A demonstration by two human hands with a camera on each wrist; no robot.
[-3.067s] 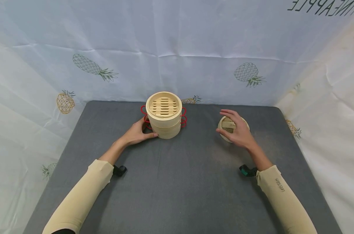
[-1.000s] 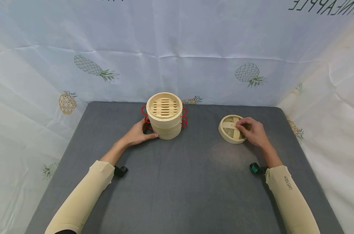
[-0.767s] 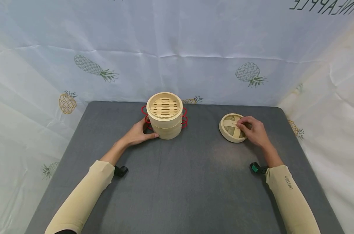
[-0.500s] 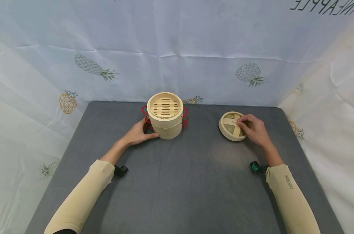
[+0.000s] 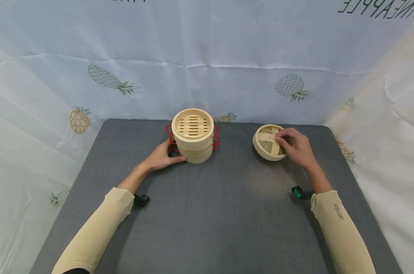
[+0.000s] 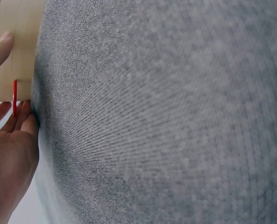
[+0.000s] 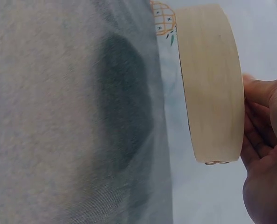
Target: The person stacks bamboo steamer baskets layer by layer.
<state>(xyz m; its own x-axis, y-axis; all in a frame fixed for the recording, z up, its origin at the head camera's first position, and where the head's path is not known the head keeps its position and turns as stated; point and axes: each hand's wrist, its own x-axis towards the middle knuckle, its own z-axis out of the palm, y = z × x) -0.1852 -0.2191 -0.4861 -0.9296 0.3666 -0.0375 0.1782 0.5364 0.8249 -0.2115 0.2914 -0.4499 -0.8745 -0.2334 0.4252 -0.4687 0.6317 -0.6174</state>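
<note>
A round bamboo steamer (image 5: 194,145) of stacked tiers stands near the table's back edge, its slatted top tier uncovered. Red handles (image 5: 215,143) stick out from its sides. My left hand (image 5: 160,156) holds the stack low on its left side, thumb across the front; in the left wrist view, the fingers lie by a red handle (image 6: 15,95). Farther right, my right hand (image 5: 298,149) pinches the bamboo steamer lid (image 5: 266,145) by the middle of its crossed strips. In the right wrist view, the lid (image 7: 212,88) hangs above the tabletop, with its shadow below.
A dark grey cloth covers the table (image 5: 207,213). Directly behind it hangs a white curtain (image 5: 200,87) with pineapple prints. Wrist cameras (image 5: 142,200) are strapped to both forearms.
My right hand, first hovering over the lid, has pinched its top and raised it off the table, shifting it slightly back and left. My left hand has stayed on the steamer.
</note>
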